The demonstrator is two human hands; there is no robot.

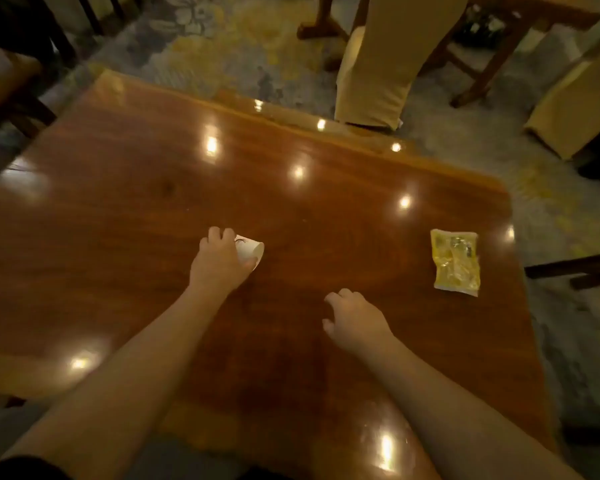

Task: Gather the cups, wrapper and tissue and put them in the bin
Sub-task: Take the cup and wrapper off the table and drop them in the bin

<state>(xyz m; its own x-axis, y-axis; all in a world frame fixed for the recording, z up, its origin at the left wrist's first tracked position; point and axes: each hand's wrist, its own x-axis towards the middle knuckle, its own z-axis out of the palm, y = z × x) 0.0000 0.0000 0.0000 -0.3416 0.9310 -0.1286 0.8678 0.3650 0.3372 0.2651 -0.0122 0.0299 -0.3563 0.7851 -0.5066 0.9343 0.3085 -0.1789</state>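
1 cup (250, 250) in left hand (219, 261), 1 wrapper (456, 262) on table (136, 202)

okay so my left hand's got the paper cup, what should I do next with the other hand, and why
Probably reach your right hand out to the yellow wrapper. That hand looks empty and hovers over the wooden table, and the wrapper lies flat and untouched near the table's right edge, while your left hand is occupied by the white paper cup.
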